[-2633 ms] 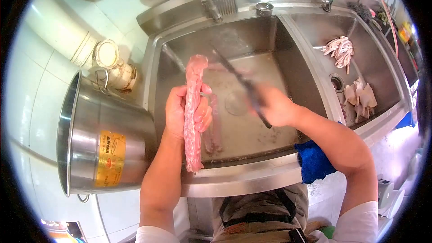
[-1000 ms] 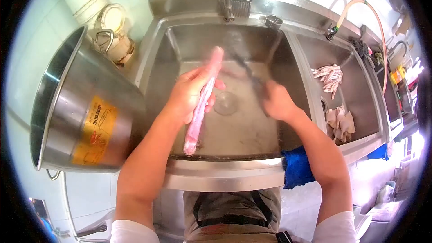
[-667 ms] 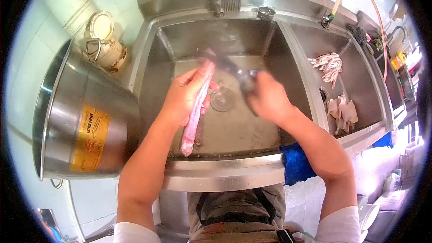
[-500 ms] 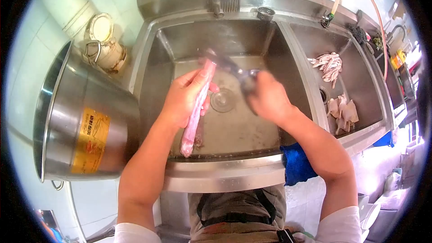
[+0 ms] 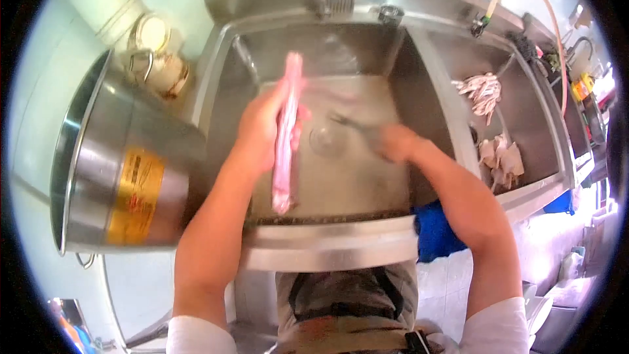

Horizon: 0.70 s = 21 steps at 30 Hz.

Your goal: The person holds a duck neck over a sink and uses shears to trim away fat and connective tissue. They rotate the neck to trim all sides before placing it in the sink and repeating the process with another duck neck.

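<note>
My left hand (image 5: 262,121) is wrapped round a long, pink raw poultry neck (image 5: 287,137), held nearly upright over the large sink basin (image 5: 321,190). In my right hand (image 5: 398,143) is a pair of dark metal scissors (image 5: 357,124). Their tips point left toward the neck but are apart from it, and the blades are blurred by motion. A faint pinkish streak (image 5: 331,94) shows between the neck and the far wall of the basin, too smeared to name.
The smaller right basin holds a pile of pale strips (image 5: 483,95) and some pale skin pieces (image 5: 501,160). A big steel pot (image 5: 173,190) stands close on the left. A blue cloth (image 5: 438,233) hangs over the front edge. A hose (image 5: 544,0) curves at the back right.
The scissors have moved away from the neck's top end, down and to the right. The neck now stands more upright in my left hand. The view has shifted slightly.
</note>
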{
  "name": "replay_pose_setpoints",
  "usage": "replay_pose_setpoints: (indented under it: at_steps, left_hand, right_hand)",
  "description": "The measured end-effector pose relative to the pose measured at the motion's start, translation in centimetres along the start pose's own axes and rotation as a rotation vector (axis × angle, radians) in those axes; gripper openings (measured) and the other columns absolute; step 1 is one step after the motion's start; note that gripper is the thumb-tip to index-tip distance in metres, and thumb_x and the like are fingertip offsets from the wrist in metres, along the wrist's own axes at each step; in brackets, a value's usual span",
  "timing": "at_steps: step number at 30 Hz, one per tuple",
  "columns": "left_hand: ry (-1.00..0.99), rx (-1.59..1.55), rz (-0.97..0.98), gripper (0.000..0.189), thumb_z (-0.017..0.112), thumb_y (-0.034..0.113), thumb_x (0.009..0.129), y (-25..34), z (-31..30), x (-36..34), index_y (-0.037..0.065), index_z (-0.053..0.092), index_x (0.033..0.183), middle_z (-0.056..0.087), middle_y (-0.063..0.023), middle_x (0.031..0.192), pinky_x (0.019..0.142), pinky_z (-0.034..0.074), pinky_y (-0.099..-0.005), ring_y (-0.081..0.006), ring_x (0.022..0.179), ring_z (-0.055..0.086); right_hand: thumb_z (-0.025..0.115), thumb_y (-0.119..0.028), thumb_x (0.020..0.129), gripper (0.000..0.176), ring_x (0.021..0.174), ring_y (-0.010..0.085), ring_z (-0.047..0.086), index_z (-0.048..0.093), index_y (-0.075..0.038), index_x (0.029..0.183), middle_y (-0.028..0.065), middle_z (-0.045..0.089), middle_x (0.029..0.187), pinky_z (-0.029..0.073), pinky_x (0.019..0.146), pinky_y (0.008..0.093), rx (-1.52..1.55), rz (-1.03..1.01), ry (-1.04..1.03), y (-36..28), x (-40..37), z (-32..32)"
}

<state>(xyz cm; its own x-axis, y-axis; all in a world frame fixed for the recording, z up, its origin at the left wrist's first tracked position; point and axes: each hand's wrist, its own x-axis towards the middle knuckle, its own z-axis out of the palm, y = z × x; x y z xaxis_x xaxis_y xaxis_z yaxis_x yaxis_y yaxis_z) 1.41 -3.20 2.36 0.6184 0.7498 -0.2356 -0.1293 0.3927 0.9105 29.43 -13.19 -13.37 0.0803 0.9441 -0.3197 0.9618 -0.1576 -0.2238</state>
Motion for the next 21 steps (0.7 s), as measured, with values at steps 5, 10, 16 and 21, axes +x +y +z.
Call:
replay_pose_setpoints:
  at_steps: [5,10,16,21]
  left_hand:
    - [-0.028,-0.258,0.006,0.034,0.051,0.029,0.092,0.3,-2.5,1.4,0.005,0.056,0.115,0.056,-0.0080,0.077,0.051,0.044,-0.0342,-0.0186,0.059,0.052]
    - [-0.153,-0.425,-0.005,0.038,0.050,0.033,0.094,-0.5,-4.4,2.5,0.000,0.055,0.114,0.056,-0.0092,0.079,0.063,0.048,-0.0379,-0.0217,0.070,0.055]
    - [-0.088,-0.500,0.029,0.037,0.052,0.033,0.095,-0.4,-3.1,1.6,0.000,0.056,0.111,0.056,-0.0130,0.089,0.087,0.049,-0.0535,-0.0298,0.091,0.059]
    - [0.002,-0.521,0.051,0.033,0.049,0.033,0.097,-0.1,-1.9,1.3,0.002,0.056,0.105,0.057,-0.0108,0.081,0.090,0.047,-0.0591,-0.0322,0.097,0.060]
  right_hand:
    - [0.059,-0.019,0.077,0.026,0.089,0.0374,0.064,0.069,0.002,0.087,0.0240,0.066,0.096,0.052,0.076,0.0418,-0.204,0.069,-0.331,4.2,2.3,6.9]
    - [0.055,-0.024,0.079,0.030,0.085,0.0388,0.064,0.070,0.001,0.085,0.0234,0.066,0.091,0.050,0.076,0.0447,-0.176,-0.082,-0.496,-0.8,-0.2,1.9]
    - [0.061,-0.012,0.073,0.024,0.086,0.0454,0.060,0.058,0.007,0.088,0.0306,0.061,0.085,0.047,0.074,0.0458,0.180,-0.039,0.184,-4.6,-3.7,-4.5]
    - [0.061,-0.004,0.072,0.027,0.081,0.0453,0.058,0.045,0.003,0.092,0.0272,0.057,0.083,0.046,0.072,0.0472,0.453,-0.139,0.525,-7.6,-5.3,-5.8]
